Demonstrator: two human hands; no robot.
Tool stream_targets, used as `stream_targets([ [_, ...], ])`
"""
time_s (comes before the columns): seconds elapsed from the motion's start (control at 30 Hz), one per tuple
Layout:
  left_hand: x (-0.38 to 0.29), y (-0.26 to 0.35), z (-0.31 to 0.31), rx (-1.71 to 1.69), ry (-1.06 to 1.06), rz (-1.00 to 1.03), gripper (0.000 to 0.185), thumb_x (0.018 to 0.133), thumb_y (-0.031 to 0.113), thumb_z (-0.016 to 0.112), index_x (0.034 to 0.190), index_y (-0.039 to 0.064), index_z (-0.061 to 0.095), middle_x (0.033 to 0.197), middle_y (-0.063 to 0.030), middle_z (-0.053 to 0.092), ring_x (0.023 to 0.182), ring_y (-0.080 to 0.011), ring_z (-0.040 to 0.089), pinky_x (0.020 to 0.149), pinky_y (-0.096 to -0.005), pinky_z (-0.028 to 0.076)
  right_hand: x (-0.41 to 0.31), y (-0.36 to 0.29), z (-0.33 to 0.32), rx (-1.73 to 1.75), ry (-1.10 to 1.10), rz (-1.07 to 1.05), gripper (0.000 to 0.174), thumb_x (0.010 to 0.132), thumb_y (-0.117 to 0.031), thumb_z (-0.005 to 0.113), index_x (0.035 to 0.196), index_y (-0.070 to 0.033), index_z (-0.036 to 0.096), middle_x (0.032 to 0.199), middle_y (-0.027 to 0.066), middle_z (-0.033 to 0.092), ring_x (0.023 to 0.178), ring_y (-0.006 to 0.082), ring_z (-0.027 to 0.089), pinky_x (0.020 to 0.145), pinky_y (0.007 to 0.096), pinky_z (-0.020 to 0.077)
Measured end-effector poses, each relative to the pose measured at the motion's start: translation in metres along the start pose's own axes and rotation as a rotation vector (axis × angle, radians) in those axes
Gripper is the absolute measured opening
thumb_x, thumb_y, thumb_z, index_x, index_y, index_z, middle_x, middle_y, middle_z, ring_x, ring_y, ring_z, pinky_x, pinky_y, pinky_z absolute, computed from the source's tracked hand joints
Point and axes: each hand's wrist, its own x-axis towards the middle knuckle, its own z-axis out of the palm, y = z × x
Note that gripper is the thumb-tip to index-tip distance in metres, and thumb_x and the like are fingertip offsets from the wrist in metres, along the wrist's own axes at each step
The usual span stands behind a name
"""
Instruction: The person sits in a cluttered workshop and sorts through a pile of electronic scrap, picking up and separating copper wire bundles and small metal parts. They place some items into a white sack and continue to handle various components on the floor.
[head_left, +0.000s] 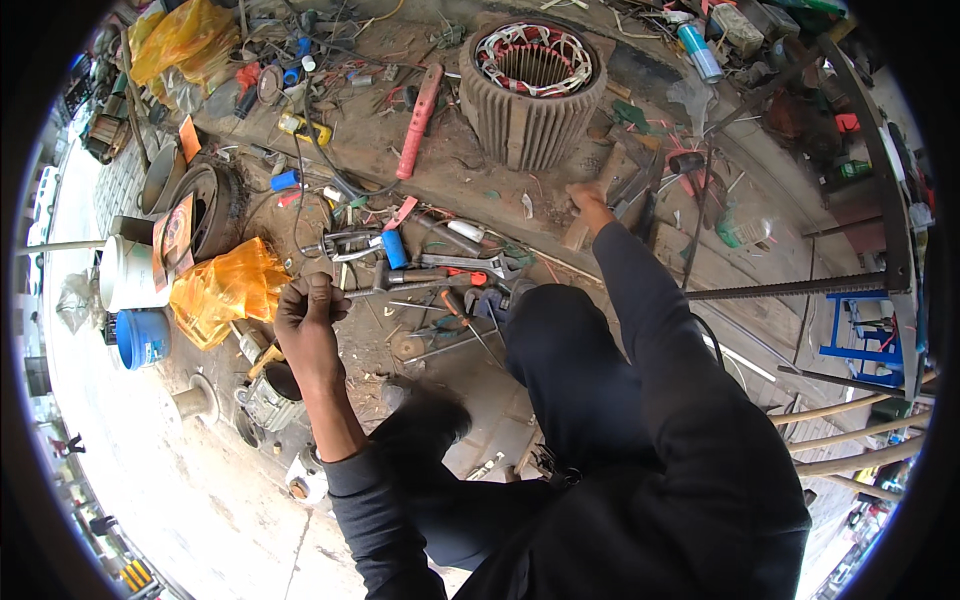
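Note:
My left hand (311, 319) is raised over the tools with its fingers curled and thumb against them; whether something thin is pinched there is hidden. Beyond its fingertips lie a ribbed metal rod (420, 284) and a hammer (380, 277). My right hand (589, 201) reaches forward to the wooden step, fingers bent beside a wooden block (616, 169); its grip cannot be made out. Just past it stands a finned motor housing (517, 135), upright, with laced stator windings (491, 64) inside. An adjustable wrench (487, 262) and an orange-handled screwdriver (457, 306) lie near my knee.
A red perforated bar (420, 124) leans by the housing. Left are an orange plastic bag (225, 289), a blue bucket (142, 339) and a white bucket (124, 274). A hacksaw-like frame with a toothed blade (795, 288) crosses the right side. A spray can (699, 52) lies at back right.

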Motion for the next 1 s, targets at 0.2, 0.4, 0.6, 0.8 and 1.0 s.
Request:
stream_targets([
  [0.2, 0.002, -0.003, -0.003, 0.007, -0.006, 0.001, 0.021, 0.100, 0.023, 0.071, 0.094, 0.003, 0.069, 0.079, -0.0029, 0.068, 0.069, -0.0106, 0.061, 0.065, -0.0255, 0.049, 0.026, -0.006, -0.018, 0.031, 0.143, 0.063, 0.019, 0.099, -0.014, 0.065, 0.102, 0.005, 0.069, 0.082, 0.0147, 0.071, 0.059, 0.0220, 0.065, 0.052, 0.0383, 0.0516],
  [0.4, -0.001, 0.000, -0.010, -0.051, -0.019, 0.014, 0.023, 0.102, 0.023, 0.070, 0.097, 0.001, 0.068, 0.079, -0.0035, 0.068, 0.069, -0.0101, 0.062, 0.065, -0.0247, 0.048, -0.033, -0.019, -0.017, -0.275, 0.010, 0.008, 0.028, 0.098, -0.026, 0.065, 0.101, 0.002, 0.069, 0.079, 0.0123, 0.071, 0.060, 0.0231, 0.066, 0.053, 0.0390, 0.0509],
  [0.6, -0.005, 0.003, -0.013, -0.161, -0.017, 0.034, 0.028, 0.104, 0.024, 0.064, 0.110, -0.002, 0.070, 0.097, -0.0084, 0.074, 0.085, -0.0136, 0.069, 0.076, -0.0275, 0.055, -0.150, -0.087, 0.067, -0.692, -0.402, -0.313, 0.039, 0.094, -0.036, 0.067, 0.103, 0.002, 0.072, 0.084, 0.0146, 0.075, 0.069, 0.0247, 0.071, 0.059, 0.0407, 0.0535],
  [0.8, -0.010, 0.013, -0.027, -0.945, -0.037, -0.235, 0.049, 0.110, 0.039, 0.047, 0.130, -0.005, 0.056, 0.116, -0.0183, 0.070, 0.101, -0.0245, 0.070, 0.089, -0.0363, 0.058, -0.389, -0.166, 0.213, -0.592, -0.592, -1.395, 0.050, 0.101, -0.040, 0.062, 0.127, 0.003, 0.065, 0.112, 0.0219, 0.070, 0.106, 0.0391, 0.067, 0.092, 0.0461, 0.0510],
  [1.0, -0.020, 0.020, -0.072, -1.518, -0.371, 0.156, 0.066, 0.110, 0.055, 0.031, 0.134, -0.003, 0.052, 0.135, -0.0202, 0.061, 0.124, -0.0319, 0.060, 0.112, -0.0462, 0.045, -0.500, -0.164, 0.291, -0.441, -1.056, -2.339, 0.041, 0.101, -0.033, 0.055, 0.131, -0.006, 0.065, 0.119, 0.0185, 0.068, 0.109, 0.0371, 0.063, 0.103, 0.0470, 0.0451],
])
